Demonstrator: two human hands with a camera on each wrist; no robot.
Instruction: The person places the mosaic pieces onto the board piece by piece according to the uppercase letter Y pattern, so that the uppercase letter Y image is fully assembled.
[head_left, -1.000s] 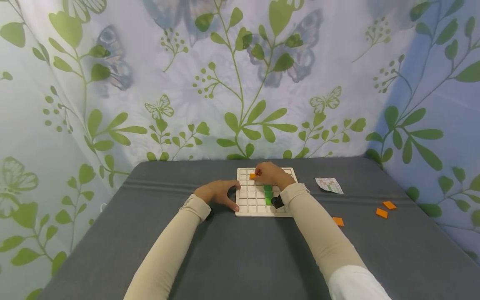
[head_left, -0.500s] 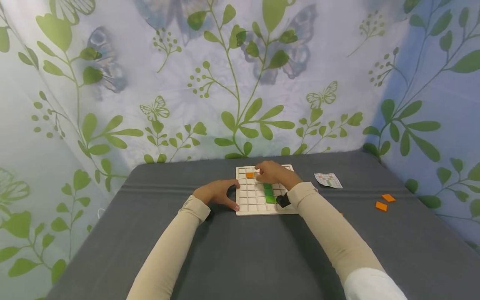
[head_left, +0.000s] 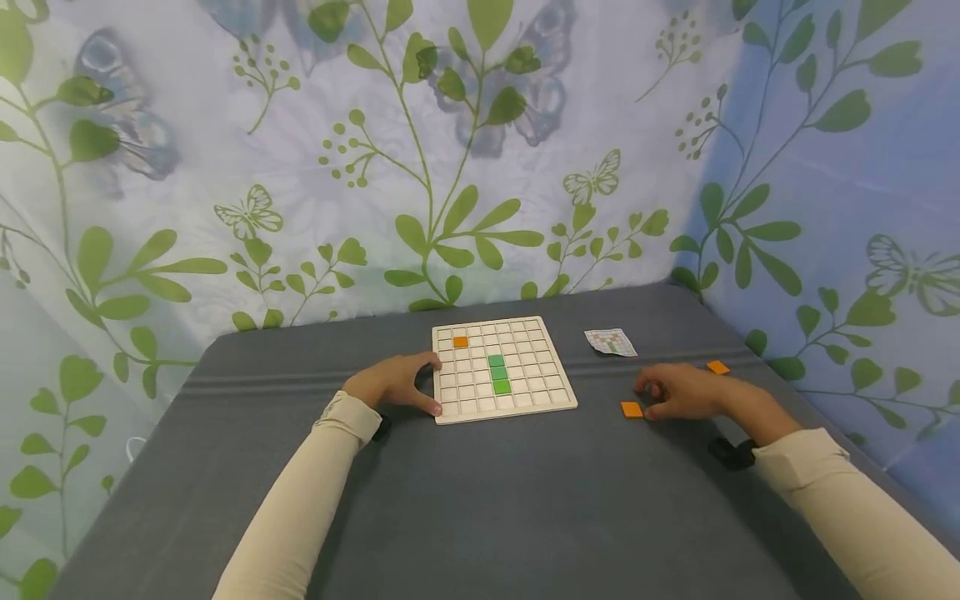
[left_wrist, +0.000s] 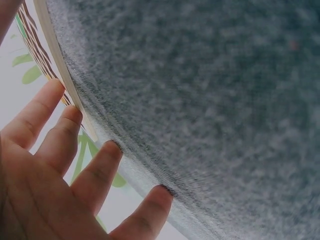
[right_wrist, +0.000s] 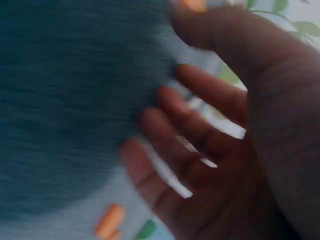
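A white gridded board (head_left: pixel 468 392) lies on the grey table, with one orange tile (head_left: pixel 461 342) in its upper left and a short column of green tiles (head_left: pixel 498 373) near its middle. At the board's left edge rests my left hand (head_left: pixel 393 382), thumb and fingers spread apart. In the left wrist view, fingertips of the left hand (left_wrist: pixel 65 155) touch the board's side and the table. Off to the right, my right hand (head_left: pixel 686 392) hovers low with loosely bent fingers, its thumb right beside a loose orange tile (head_left: pixel 632 409).
A small printed card with a coloured grid pattern (head_left: pixel 611 342) lies right of the board. Another orange tile (head_left: pixel 717 367) sits beyond the right hand. Behind the table (head_left: pixel 480 500) hangs a cloth (head_left: pixel 322 275) printed with leaves and butterflies.
My right hand let go of the orange tile on the board, then moved right to the loose tiles. The left hand stayed at the board's edge. The head view turned right.
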